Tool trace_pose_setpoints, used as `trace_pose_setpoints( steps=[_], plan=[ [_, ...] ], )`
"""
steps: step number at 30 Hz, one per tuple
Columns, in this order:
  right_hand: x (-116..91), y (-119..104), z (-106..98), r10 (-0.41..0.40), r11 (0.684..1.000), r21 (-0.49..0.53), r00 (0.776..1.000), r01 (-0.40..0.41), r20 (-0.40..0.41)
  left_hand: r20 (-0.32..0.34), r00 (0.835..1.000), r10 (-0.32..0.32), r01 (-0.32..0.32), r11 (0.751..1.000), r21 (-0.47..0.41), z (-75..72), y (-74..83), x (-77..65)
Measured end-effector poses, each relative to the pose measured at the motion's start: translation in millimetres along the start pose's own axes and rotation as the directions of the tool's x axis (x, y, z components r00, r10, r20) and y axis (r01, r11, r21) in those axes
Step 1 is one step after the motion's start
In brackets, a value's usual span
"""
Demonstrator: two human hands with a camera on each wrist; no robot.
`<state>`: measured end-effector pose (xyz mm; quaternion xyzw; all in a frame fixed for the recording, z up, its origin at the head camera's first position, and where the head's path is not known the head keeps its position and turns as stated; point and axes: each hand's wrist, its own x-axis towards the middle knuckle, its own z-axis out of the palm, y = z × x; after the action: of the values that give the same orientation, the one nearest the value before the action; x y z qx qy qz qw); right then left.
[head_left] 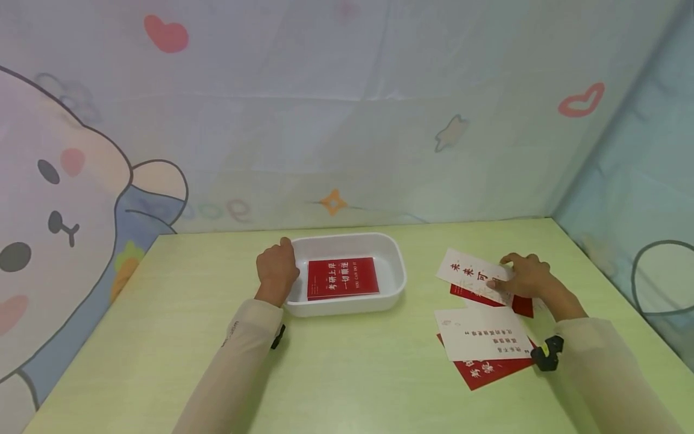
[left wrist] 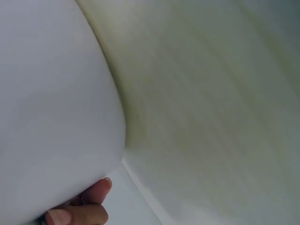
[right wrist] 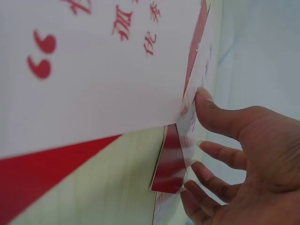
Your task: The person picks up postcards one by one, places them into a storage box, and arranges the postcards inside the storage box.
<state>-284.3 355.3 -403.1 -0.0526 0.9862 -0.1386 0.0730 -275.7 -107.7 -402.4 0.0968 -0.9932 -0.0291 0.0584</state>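
Note:
My left hand (head_left: 277,270) grips the left rim of a white plastic tray (head_left: 402,274); its fingertips (left wrist: 107,183) show at the tray's edge in the left wrist view. Inside the tray lies a red card (head_left: 343,278) with white lettering. On the right, my right hand (head_left: 527,277) is over a white card (head_left: 453,269) with red and dark lettering, the thumb and fingertips at its surface and edge, spread apart. Beneath that card a red card (head_left: 523,306) peeks out.
Nearer me on the right, another white card (head_left: 479,334) overlaps a red card (head_left: 488,372). All lie on the pale yellow-green table (head_left: 358,374). A printed cloth (head_left: 325,120) hangs behind the table, and more cloth (head_left: 650,211) borders its right side.

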Motion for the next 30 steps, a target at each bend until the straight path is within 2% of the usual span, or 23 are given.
trace_pose_setpoints(
  steps=[7,15,24,30],
  plan=[
    [1.8,4.2,2.6,-0.014,1.0,0.01,1.0,0.015,-0.023,-0.01,1.0,-0.003,0.003,1.0,-0.002,0.9,-0.4,-0.3],
    [4.1,5.4,4.0,0.036,0.997,0.073,0.999,-0.036,-0.006,-0.011,1.0,0.001,-0.001,1.0,0.007,0.9,-0.1,-0.6],
    [5.8,3.0,3.6,0.032,0.994,0.107,0.999,-0.033,0.005,0.011,1.0,-0.011,0.011,1.0,-0.001,1.1,-4.3,-0.3],
    [6.7,1.6,3.5,0.068,0.989,0.131,0.998,-0.068,0.005,-0.005,1.0,0.0,0.0,1.0,0.0,1.2,-5.2,-1.7]
  ],
)
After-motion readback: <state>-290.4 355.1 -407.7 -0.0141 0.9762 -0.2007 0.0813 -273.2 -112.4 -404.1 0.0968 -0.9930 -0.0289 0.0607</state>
